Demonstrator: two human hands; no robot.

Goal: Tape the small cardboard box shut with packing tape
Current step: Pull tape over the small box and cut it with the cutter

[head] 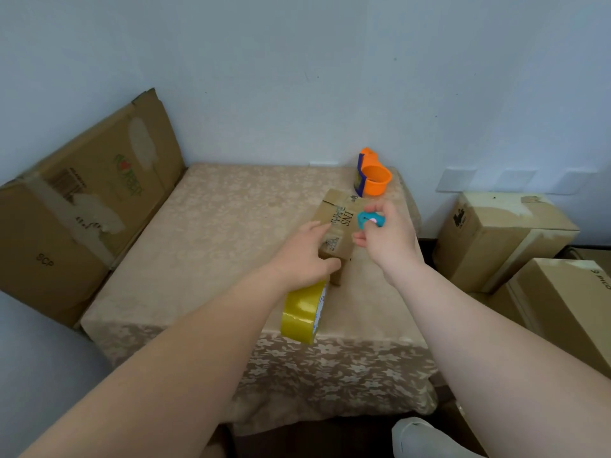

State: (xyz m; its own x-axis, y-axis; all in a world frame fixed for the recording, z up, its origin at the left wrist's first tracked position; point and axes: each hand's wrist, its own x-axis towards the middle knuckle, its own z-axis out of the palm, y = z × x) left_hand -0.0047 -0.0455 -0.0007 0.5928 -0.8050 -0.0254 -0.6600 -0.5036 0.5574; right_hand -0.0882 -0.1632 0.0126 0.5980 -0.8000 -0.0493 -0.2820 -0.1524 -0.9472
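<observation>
A small brown cardboard box (339,214) with black print stands on the table, right of centre. My left hand (302,256) grips its near left corner, fingers on top and thumb on the side. My right hand (386,241) hovers at the box's right edge and holds a small teal cutter (370,220) with a pink button. A roll of yellowish packing tape (302,314) stands on its edge just under my left wrist, near the table's front edge.
The table wears a beige floral cloth (215,233). An orange and blue tape dispenser (372,173) sits at the back right corner. A large flattened carton (82,200) leans at the left. Stacked cartons (496,236) stand on the floor at the right.
</observation>
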